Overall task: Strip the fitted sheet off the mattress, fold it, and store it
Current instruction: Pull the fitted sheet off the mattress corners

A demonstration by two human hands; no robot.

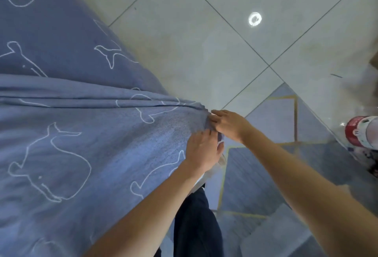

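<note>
We see the fitted sheet (pixel 71 134) spread over the bed on the left, our 2 hands at its right corner, the rug (pixel 266 175) below them, tiled floor (pixel 194 41) beyond.

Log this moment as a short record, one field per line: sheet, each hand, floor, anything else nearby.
sheet: blue fitted sheet with white whale outlines, bunched in folds toward the bed corner
left hand: resting on the sheet at the corner, fingers over the fabric edge
right hand: pinching the gathered sheet edge at the same corner
hands: close together, nearly touching
floor: pale tiled floor, with a blue rug edged in gold lines beside the bed
other: red and white object at the right edge, too blurred to identify
</note>
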